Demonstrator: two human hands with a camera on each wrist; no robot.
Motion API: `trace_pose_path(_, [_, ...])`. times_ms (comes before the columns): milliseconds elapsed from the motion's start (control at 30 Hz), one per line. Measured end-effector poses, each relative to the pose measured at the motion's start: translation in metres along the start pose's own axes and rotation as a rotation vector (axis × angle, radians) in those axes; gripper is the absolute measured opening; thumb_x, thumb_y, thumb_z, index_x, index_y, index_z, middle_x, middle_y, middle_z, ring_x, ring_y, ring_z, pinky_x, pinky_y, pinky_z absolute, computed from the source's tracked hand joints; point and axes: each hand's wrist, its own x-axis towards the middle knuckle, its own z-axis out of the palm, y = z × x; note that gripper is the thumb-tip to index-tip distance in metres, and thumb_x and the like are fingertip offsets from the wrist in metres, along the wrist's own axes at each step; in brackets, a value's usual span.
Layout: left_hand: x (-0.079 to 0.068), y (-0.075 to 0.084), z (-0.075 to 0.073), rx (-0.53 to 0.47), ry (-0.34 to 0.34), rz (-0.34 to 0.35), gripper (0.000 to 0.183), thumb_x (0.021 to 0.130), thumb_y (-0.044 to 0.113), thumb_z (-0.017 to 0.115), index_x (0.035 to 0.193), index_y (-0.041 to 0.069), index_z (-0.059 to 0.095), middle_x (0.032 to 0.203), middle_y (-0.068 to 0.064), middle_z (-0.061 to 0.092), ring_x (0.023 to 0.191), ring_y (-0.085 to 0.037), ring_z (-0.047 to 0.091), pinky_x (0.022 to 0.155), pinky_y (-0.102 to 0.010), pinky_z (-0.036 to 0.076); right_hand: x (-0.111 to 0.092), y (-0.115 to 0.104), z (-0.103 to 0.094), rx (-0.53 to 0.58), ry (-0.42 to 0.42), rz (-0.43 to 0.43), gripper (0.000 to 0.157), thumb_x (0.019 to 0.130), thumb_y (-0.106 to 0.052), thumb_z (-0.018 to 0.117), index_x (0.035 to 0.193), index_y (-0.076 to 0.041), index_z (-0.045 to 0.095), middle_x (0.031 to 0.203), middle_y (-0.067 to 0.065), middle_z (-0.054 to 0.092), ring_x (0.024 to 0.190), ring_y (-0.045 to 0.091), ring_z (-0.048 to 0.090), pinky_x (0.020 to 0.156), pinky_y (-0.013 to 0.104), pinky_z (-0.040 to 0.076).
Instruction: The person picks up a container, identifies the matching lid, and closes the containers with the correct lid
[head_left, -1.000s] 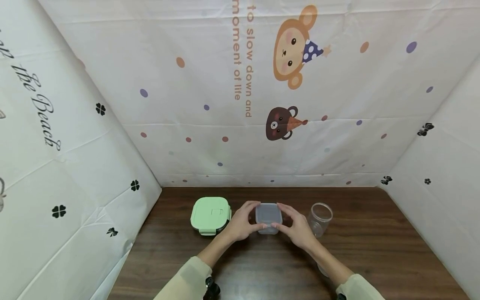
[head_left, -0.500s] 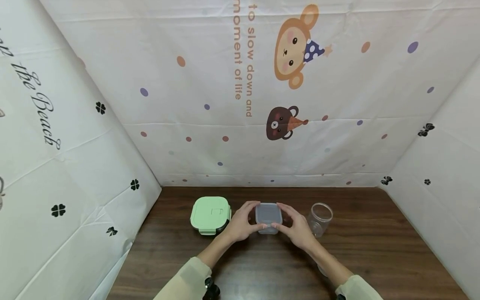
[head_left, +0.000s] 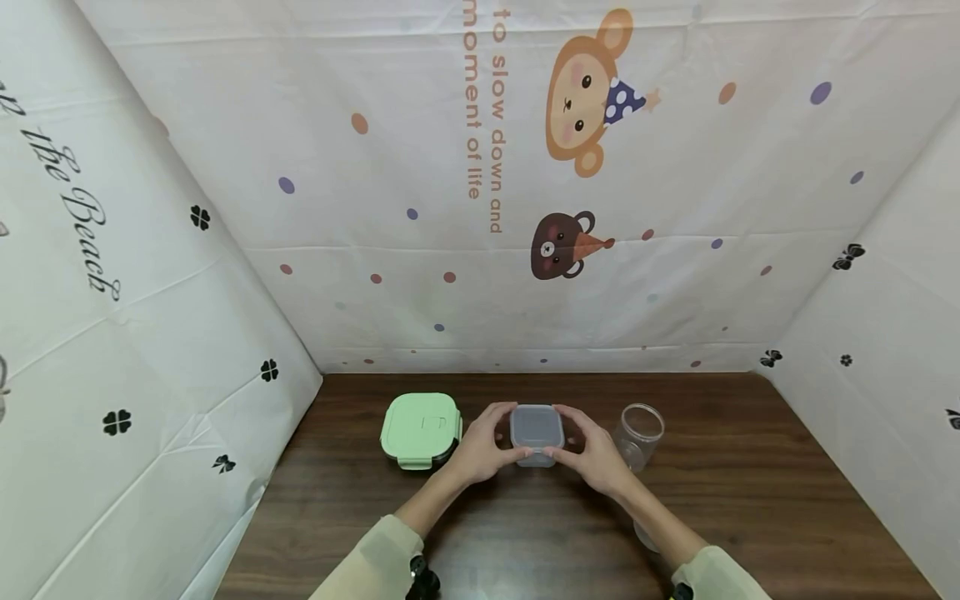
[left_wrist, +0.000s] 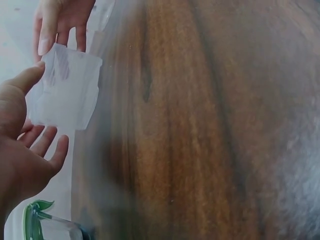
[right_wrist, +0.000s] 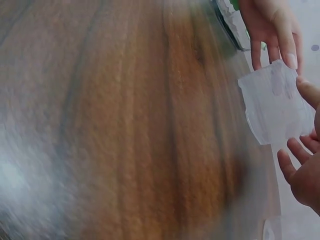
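A small squarish translucent plastic container (head_left: 536,427) with a greyish lid is between my two hands in the middle of the table. My left hand (head_left: 482,450) grips its left side, thumb at the near edge of the lid and fingers at the far corner. On the opposite side my right hand (head_left: 596,457) holds it the same way, both thumbs close together. The left wrist view shows the container (left_wrist: 70,92) from the side, its frosted wall spanning the gap between the hands. From the right wrist the container (right_wrist: 275,105) appears likewise, thumbs at its upper edge.
A light green lidded lunch box (head_left: 422,427) stands left of my left hand. Just behind my right hand is a clear cylindrical jar (head_left: 643,433). Under my right forearm a clear rounded object (head_left: 645,537) is mostly hidden. Printed white cloth (head_left: 420,250) encloses the wooden table (head_left: 525,542).
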Motion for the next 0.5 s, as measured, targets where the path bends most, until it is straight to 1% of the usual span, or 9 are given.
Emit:
trace_pose_path(100, [-0.0003, -0.0004, 0.0019, -0.004, 0.010, 0.000, 0.083, 0.094, 0.041, 0.083, 0.160, 0.009, 0.044, 0.154, -0.004, 0.051, 0.129, -0.021, 0.058, 0.100, -0.038, 0.057, -0.0012, 0.0006, 0.0018, 0.043, 0.012, 0.008, 0.074, 0.090, -0.026, 0.088, 0.153, -0.010, 0.052, 0.147, 0.015, 0.060, 0.125, 0.033, 0.062, 0.096, 0.053, 0.057])
trace_pose_path(267, [0.0000, 0.0005, 0.0017, -0.007, 0.010, 0.001, 0.083, 0.093, 0.042, 0.084, 0.159, 0.009, 0.045, 0.154, -0.003, 0.051, 0.129, -0.020, 0.058, 0.100, -0.038, 0.056, -0.0022, 0.0009, 0.0028, 0.092, 0.022, -0.001, 0.073, 0.090, -0.020, 0.088, 0.152, -0.009, 0.054, 0.143, 0.016, 0.062, 0.124, 0.035, 0.062, 0.095, 0.059, 0.056])
trace_pose_path(400, [0.0012, 0.0015, -0.0004, 0.003, 0.000, -0.002, 0.082, 0.092, 0.042, 0.084, 0.158, 0.010, 0.046, 0.154, -0.003, 0.051, 0.130, -0.020, 0.058, 0.100, -0.040, 0.056, -0.0008, 0.0003, 0.0017, 0.074, 0.002, -0.001, 0.073, 0.090, -0.023, 0.088, 0.152, -0.009, 0.053, 0.141, 0.015, 0.063, 0.123, 0.033, 0.063, 0.096, 0.055, 0.057])
trace_pose_path(500, [0.0031, 0.0015, -0.0019, 0.039, -0.010, 0.002, 0.082, 0.092, 0.044, 0.084, 0.157, 0.011, 0.047, 0.153, -0.003, 0.051, 0.129, -0.020, 0.058, 0.099, -0.038, 0.057, 0.0021, 0.0000, -0.0012, 0.041, -0.022, 0.001, 0.074, 0.089, -0.025, 0.089, 0.152, -0.008, 0.052, 0.138, 0.015, 0.064, 0.119, 0.032, 0.065, 0.094, 0.050, 0.059])
